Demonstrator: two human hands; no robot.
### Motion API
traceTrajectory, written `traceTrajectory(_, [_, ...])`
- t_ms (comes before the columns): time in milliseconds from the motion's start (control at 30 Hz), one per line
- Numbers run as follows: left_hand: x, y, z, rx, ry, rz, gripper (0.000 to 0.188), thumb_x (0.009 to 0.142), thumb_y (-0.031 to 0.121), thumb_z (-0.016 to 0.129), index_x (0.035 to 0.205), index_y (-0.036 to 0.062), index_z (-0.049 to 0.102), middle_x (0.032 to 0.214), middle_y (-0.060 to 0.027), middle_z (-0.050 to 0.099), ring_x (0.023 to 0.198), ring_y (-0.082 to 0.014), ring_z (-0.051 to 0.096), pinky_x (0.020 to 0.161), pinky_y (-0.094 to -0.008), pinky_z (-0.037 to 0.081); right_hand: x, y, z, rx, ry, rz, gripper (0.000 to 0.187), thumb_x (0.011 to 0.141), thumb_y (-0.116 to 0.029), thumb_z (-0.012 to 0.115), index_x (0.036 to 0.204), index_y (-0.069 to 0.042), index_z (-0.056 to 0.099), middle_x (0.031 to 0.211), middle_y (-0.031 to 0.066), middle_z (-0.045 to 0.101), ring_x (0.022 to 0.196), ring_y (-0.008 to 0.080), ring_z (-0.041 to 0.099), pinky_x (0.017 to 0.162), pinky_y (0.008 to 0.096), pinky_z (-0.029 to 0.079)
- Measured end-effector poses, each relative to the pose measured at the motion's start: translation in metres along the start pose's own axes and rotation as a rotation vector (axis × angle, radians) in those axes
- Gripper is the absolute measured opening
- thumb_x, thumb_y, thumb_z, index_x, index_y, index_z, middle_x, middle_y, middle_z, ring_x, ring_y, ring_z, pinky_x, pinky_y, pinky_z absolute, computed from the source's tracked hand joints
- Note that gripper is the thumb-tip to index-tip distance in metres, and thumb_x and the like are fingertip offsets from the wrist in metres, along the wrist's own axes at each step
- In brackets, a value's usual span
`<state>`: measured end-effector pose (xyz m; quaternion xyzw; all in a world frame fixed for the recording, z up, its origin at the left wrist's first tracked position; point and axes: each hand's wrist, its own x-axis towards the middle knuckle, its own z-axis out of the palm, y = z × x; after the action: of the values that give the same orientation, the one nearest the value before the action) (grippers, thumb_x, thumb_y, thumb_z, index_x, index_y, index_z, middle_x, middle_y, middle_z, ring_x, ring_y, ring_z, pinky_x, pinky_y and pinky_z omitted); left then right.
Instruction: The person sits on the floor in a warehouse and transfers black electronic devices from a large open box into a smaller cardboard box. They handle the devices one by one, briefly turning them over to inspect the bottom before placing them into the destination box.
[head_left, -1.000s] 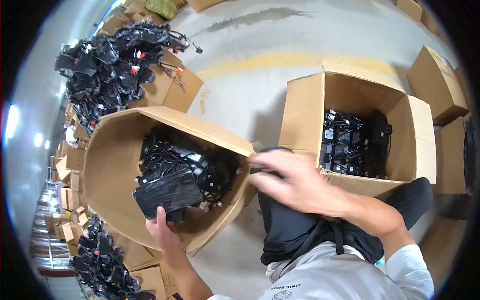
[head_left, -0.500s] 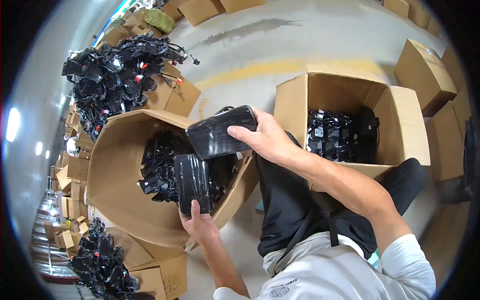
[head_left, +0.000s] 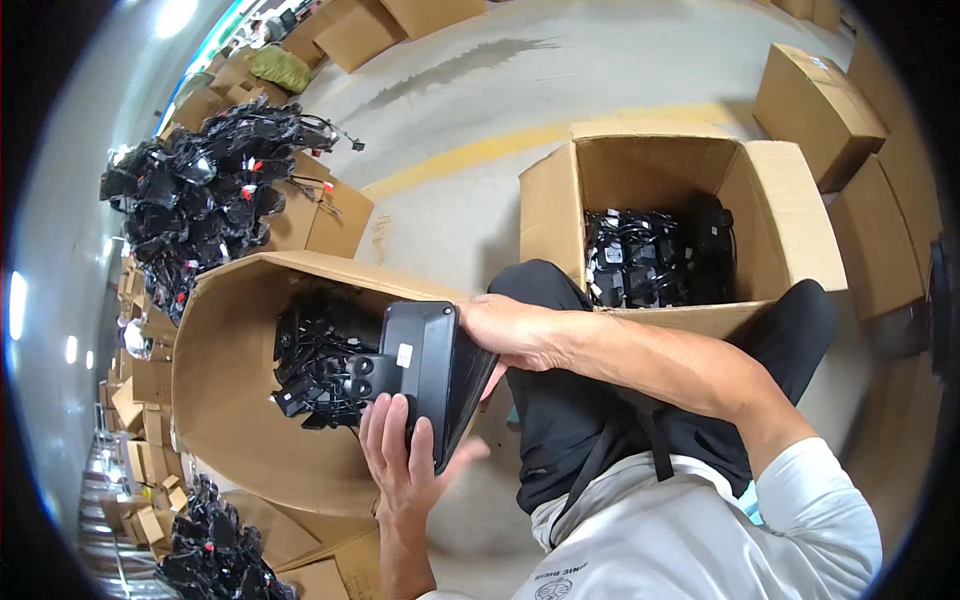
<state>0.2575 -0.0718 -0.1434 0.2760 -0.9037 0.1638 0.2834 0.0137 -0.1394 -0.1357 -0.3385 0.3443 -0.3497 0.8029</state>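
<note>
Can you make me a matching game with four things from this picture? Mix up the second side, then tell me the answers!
Column one:
1. flat black device with a white label
2. bulging sack
3. floor stripe
4. T-shirt

Column two:
A. white
B. near the top left of the picture
C. yellow
D. between the left hand and the right hand

Right pairs: 1-D, 2-B, 3-C, 4-A

The flat-cased device (head_left: 425,335) at the left hand (head_left: 403,462) is black, its label (head_left: 404,356) white. Left of that hand, the cardboard carton (head_left: 228,395) is tan. Beyond the right hand (head_left: 502,328), a yellow stripe (head_left: 490,149) crosses grey floor (head_left: 445,222).
</note>
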Motion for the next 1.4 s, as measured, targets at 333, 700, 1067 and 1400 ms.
traceTrajectory(333, [0.056, 0.014, 0.013, -0.788, 0.378, -0.573, 0.071, 0.079, 0.014, 0.083, 0.135, -0.0077, 0.046, 0.124, -0.025, 0.063, 0.111, -0.0353, 0.065, 0.1, -0.0453, 0.053, -0.044, -0.002, -0.029, -0.533, 0.124, -0.822, 0.043, 0.105, -0.038, 0.056, 0.129, -0.002, 0.056, 0.107, 0.009, 0.064, 0.101, 0.0139, 0.058, 0.09, 0.0319, 0.048])
traceTrajectory(700, [0.153, 0.049, 0.083, -0.593, 0.64, -0.893, 0.078, 0.109, 0.06, 0.023, 0.103, -0.0069, 0.063, 0.09, -0.0157, 0.067, 0.086, -0.0258, 0.066, 0.08, -0.0374, 0.057, -0.063, 0.012, -0.059, -0.12, 0.707, -1.017, 0.027, 0.102, -0.025, 0.057, 0.113, -0.001, 0.062, 0.097, 0.0058, 0.063, 0.093, 0.0128, 0.058, 0.086, 0.0308, 0.049])
traceTrajectory(1067, [0.262, 0.061, 0.121, -1.219, -0.538, -0.529, 0.045, 0.085, 0.019, 0.075, 0.121, -0.005, 0.06, 0.105, -0.0064, 0.068, 0.097, -0.014, 0.066, 0.084, -0.0305, 0.054, -0.152, -0.117, -0.186, -0.769, 0.644, -0.999, 0.087, 0.082, -0.062, 0.073, 0.124, 0.013, 0.056, 0.106, 0.0302, 0.069, 0.099, 0.035, 0.071, 0.084, 0.0406, 0.057])
traceTrajectory(1400, [0.287, 0.11, 0.399, -1.823, -0.846, -0.978, 0.04, 0.096, 0.021, 0.074, 0.124, -0.0032, 0.059, 0.12, -0.0118, 0.069, 0.107, -0.0209, 0.067, 0.099, -0.0373, 0.053, -0.221, -0.046, -0.373, -0.1, 0.51, -0.213, 0.025, 0.083, -0.004, 0.072, 0.102, 0.011, 0.065, 0.08, 0.0141, 0.069, 0.068, 0.0205, 0.069, 0.065, 0.0319, 0.06])
